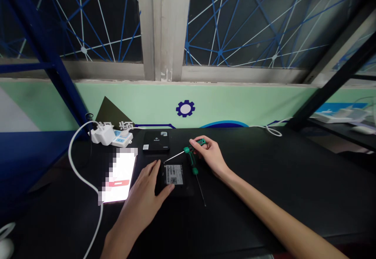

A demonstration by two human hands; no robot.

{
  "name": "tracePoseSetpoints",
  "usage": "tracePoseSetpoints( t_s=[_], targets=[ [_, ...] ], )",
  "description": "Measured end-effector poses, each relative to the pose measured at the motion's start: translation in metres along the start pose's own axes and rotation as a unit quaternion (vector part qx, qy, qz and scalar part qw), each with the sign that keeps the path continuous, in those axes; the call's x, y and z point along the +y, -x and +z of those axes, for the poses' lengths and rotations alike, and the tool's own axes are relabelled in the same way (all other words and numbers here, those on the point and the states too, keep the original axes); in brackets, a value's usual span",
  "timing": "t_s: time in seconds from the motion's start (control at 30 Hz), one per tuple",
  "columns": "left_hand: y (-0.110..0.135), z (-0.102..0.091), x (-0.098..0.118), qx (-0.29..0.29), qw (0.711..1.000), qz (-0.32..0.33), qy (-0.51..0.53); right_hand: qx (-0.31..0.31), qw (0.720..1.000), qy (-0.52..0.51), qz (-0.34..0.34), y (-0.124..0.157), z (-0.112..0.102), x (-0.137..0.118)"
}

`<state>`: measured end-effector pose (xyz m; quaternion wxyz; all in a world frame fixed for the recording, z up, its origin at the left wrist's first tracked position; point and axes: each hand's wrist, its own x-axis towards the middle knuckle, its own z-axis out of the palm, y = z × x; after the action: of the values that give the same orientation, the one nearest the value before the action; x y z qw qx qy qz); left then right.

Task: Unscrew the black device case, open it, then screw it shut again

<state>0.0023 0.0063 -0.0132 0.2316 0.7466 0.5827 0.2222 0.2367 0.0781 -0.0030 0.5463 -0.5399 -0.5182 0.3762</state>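
Observation:
My left hand (146, 194) rests on the black table with fingers spread, thumb and fingers steadying a black drive with a white label (173, 175). My right hand (209, 153) is closed round the green-and-black handle of a screwdriver (192, 148); its thin metal shaft slants down-left with the tip near the drive's upper left corner. A second green-handled screwdriver (198, 180) lies on the table just right of the drive, its shaft pointing toward me.
A lit phone (119, 178) lies left of the drive, with a white cable (76, 161) running to a charger and power strip (110, 135). A black box (156, 141) sits behind the drive. A blue rack stands at left, a black frame at right.

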Motion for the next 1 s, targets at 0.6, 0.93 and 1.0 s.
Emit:
tracePoseSetpoints(
  t_s=[0.6, 0.93, 1.0],
  targets=[
    [0.001, -0.001, 0.001, 0.008, 1.000, 0.016, 0.015, -0.005, 0.998, 0.041, -0.056, 0.002, 0.001, -0.005],
    [0.001, -0.001, 0.001, -0.006, 1.000, 0.004, -0.009, 0.031, 0.998, 0.022, -0.059, -0.003, -0.007, -0.007],
    [0.001, 0.000, 0.000, 0.001, 1.000, 0.011, -0.008, 0.033, 0.997, 0.030, -0.065, -0.003, -0.009, -0.008]
  ],
)
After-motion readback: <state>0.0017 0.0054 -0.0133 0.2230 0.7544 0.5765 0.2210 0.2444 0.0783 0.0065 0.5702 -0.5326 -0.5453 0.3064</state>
